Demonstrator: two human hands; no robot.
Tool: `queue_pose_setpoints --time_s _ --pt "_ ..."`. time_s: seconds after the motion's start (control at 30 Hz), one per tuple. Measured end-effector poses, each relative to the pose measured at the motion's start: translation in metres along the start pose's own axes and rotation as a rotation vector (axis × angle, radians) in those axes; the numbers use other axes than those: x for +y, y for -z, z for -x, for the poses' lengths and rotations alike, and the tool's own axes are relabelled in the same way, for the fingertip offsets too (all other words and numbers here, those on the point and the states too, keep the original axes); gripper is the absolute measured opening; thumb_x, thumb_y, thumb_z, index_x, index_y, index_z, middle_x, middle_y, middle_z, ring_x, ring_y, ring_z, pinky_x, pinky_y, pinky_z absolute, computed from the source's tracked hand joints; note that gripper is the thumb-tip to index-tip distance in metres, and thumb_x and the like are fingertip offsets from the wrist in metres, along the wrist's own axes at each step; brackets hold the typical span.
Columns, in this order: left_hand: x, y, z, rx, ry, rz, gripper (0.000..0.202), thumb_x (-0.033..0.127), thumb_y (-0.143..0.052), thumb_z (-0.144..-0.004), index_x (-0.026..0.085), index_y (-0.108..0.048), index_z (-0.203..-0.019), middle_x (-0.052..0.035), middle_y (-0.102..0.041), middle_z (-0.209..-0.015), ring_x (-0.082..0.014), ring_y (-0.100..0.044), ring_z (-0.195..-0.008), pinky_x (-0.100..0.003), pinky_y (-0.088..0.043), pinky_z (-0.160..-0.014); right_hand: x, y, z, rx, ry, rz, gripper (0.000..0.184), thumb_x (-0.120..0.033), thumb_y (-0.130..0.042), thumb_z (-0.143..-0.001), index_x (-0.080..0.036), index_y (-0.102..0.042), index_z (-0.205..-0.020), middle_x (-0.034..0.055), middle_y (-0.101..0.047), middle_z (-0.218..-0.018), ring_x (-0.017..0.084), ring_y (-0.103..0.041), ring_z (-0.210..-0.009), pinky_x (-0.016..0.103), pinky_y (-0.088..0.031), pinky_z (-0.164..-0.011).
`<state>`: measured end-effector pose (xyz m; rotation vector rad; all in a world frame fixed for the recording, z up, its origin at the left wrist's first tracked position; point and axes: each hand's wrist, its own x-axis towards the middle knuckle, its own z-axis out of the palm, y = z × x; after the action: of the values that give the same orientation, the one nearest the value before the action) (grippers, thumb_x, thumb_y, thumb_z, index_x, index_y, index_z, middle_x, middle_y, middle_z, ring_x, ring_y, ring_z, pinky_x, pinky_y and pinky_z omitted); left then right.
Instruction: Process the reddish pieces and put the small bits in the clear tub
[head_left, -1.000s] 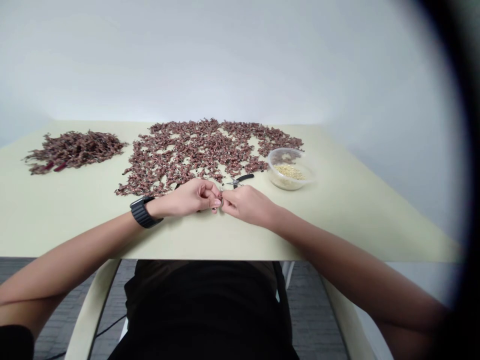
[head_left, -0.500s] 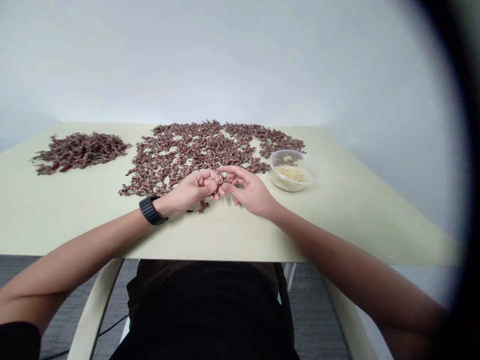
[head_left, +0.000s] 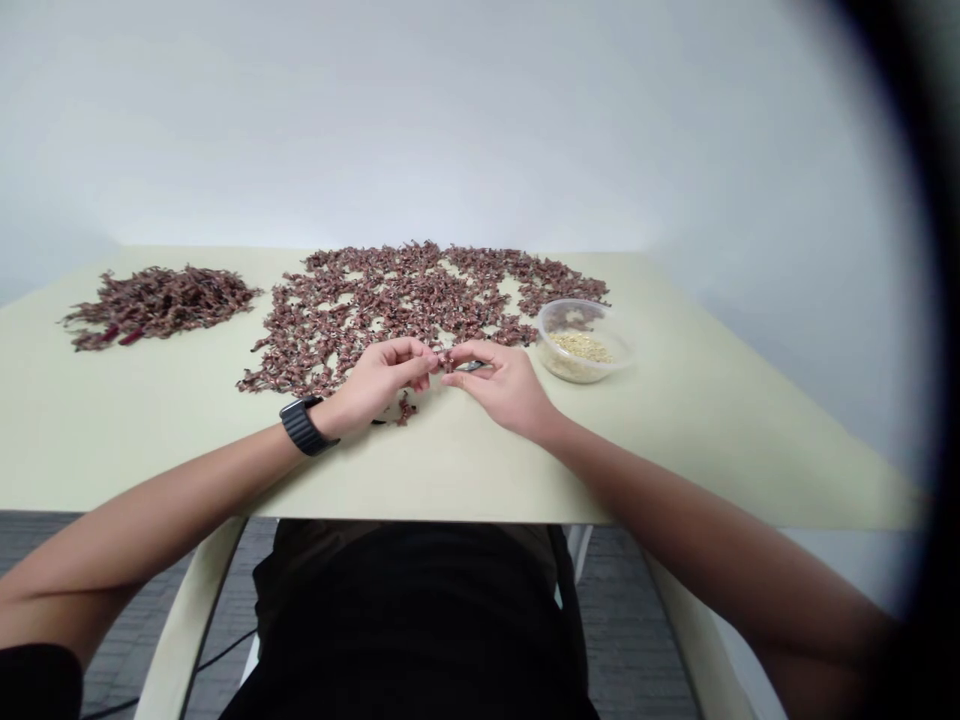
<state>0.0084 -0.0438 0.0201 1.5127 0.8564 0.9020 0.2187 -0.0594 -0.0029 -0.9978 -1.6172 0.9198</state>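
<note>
Left hand (head_left: 379,378): grip closed, pinching a small reddish-brown sprig (head_left: 446,360).
Right hand (head_left: 499,385): grip closed on the same sprig, from the right.
Long axis: too small to tell.

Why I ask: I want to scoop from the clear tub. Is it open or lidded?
Open: no lid shows on the clear tub, and its pale grains lie uncovered below the bare rim.

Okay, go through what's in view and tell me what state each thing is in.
Left hand, pinching a reddish-brown piece
Right hand, pinching it too
Scissors, partly hidden by the right hand
Plastic tub, open, holding pale seeds
Spread pieces, loose layer with gaps
Heap, piled apart from them
</note>
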Motion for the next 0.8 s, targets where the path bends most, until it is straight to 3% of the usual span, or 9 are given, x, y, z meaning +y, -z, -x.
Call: queue_pose_setpoints --time_s 0.2,0.57,0.8 --pt "-0.0016 -0.0004 -0.0003 -0.042 0.096 0.167 0.025 0.038 -0.076 -0.085 0.013 -0.069 -0.087 -0.0054 -0.068 -0.084 -0.0091 -0.059 -0.064 -0.022 -0.050 -0.060 0.0041 -0.0022 0.0019 0.015 -0.002 0.003 0.031 -0.032 -0.083 -0.078 -0.021 -0.079 -0.106 0.0065 -0.078 -0.110 0.026 -0.074 -0.101 0.040 -0.061 -0.094" --pt "-0.0029 0.0021 -0.0020 -0.078 0.154 0.224 0.024 0.035 -0.077 -0.083 0.013 -0.069 -0.088 -0.0035 -0.067 -0.080 -0.0083 -0.058 -0.062 -0.021 -0.050 -0.059 0.0049 -0.0024 0.0044 -0.003 0.009 0.053 0.032 -0.031 -0.082 -0.082 -0.023 -0.081 -0.112 0.0048 -0.075 -0.120 0.029 -0.072 -0.113 0.046 -0.055 -0.107" --pt "-0.0052 0.0032 -0.0025 -0.085 0.135 0.152 0.022 0.034 -0.075 -0.085 0.013 -0.069 -0.087 -0.0020 -0.064 -0.070 -0.0077 -0.056 -0.057 -0.020 -0.047 -0.054 0.0050 -0.0031 0.0054 -0.008 0.019 0.085 0.027 -0.029 -0.081 -0.082 -0.026 -0.081 -0.108 0.0026 -0.075 -0.118 0.030 -0.073 -0.110 0.047 -0.057 -0.104"
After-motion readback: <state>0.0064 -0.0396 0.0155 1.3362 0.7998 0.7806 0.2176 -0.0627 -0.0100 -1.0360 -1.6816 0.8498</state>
